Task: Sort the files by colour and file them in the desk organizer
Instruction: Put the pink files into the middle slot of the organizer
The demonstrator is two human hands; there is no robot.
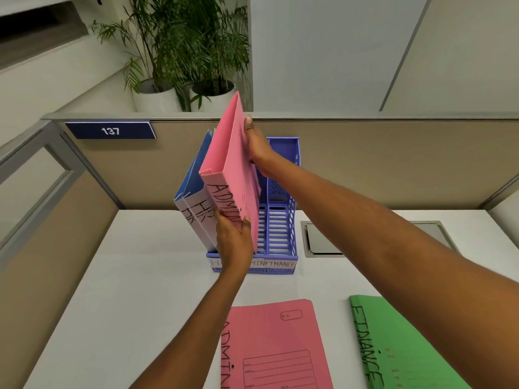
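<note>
Behind left hand [234,240], below upright pink file [233,153], half the ADMIN label [257,263].

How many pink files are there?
2. One pink ADMIN file is held tilted by the left hand and right hand at the blue desk organizer. The other pink file lies flat on the desk, nearest the camera. More could hide beneath it.

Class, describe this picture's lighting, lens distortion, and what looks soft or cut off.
Head view: even, soft light, no glare, faint shadows on the desk; the wide-angle lens stretches the right forearm toward the corner; the plants look slightly soft; ADMIN on the held pink file is readable; the flat pink file and green file are cut off at the bottom edge.
</note>
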